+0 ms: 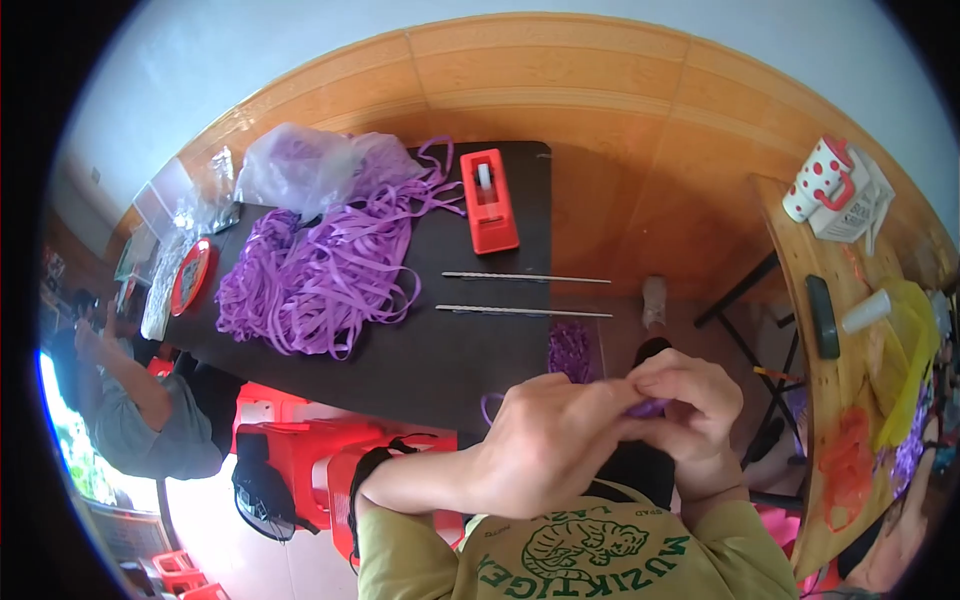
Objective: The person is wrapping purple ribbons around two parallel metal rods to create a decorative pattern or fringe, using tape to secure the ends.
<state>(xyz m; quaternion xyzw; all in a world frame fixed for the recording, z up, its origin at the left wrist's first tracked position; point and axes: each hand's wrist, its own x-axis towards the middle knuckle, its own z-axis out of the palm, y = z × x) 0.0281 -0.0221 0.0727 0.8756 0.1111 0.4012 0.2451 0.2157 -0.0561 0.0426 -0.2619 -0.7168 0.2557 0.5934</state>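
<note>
Both hands meet close to the chest, left hand [545, 445] and right hand [690, 405] pinching a small purple ribbon piece [650, 407] between their fingertips, grip narrow, with the big ribbon heap [320, 275] well off forward-left on the desk [470, 340].

Olive-green short-sleeved shirt [600, 555] here, a dark green tiger print and curved lettering across the chest. Bare forearms, both hands [610, 425] uncovered, no gloves, rings or watch showing.
</note>
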